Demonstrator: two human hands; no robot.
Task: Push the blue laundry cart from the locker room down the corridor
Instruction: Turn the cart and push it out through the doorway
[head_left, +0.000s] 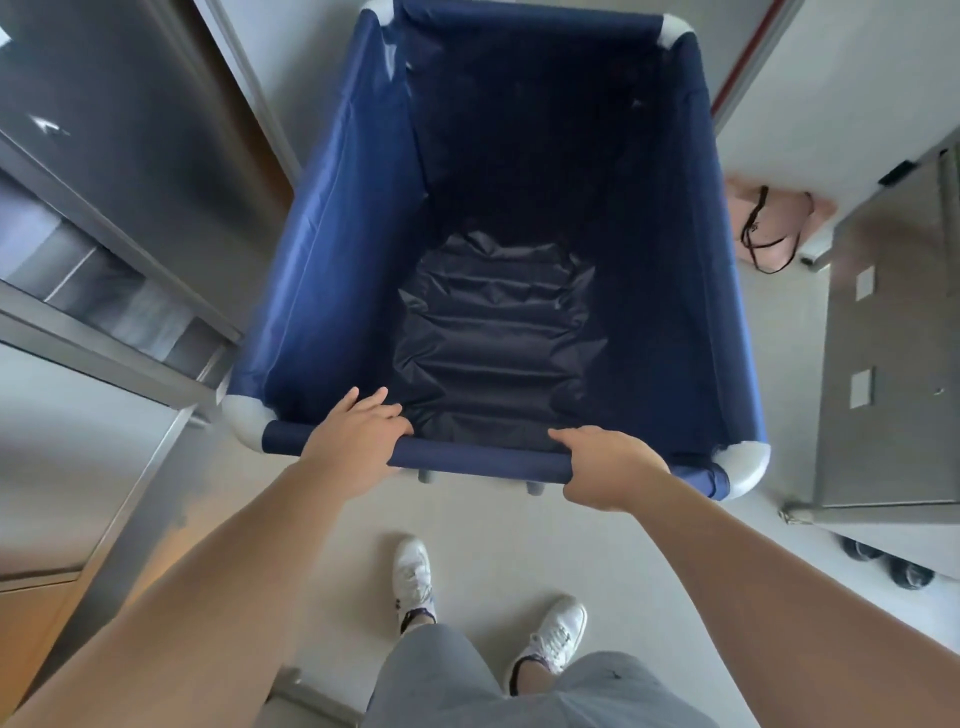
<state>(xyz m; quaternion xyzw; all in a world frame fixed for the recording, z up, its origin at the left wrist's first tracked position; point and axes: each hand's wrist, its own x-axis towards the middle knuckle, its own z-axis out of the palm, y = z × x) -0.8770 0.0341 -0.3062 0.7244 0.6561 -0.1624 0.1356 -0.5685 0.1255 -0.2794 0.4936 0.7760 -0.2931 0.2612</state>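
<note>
Cart: blue laundry cart (332, 270) fills centre of view, directly ahead of the person; empty, dark liner crumpled at the bottom; white corner caps on the frame.
Surroundings: steel lockers (109, 218) close on the left, steel cabinet (888, 374) close on the right; pale floor (467, 525) between them, so the cart sits in a narrow lane.
Near rail: padded blue rail (478, 457) on the person's side, both hands on it.
Left hand: left hand (353, 436) lies over the rail near the left corner, fingers draped into the cart, loosely curled, not a tight clamp.
Right hand: right hand (608, 467) wrapped around the rail further right, thumb underneath, firm hold.
Feet: white sneakers (413, 577) just behind the cart, mid-stride stance.
Floor clutter: pink bag (779, 218) with black strap on the floor beside the cart's right side.
Risk 1: cart may scrape lockers or cabinet; cause is tight clearance both sides plus uneven grip steering it off line.
Risk 2: wheel could snag the bag strap if the cart drifts right.
Risk 3: left hand may slip off on a hard push; hold looks loose.
</note>
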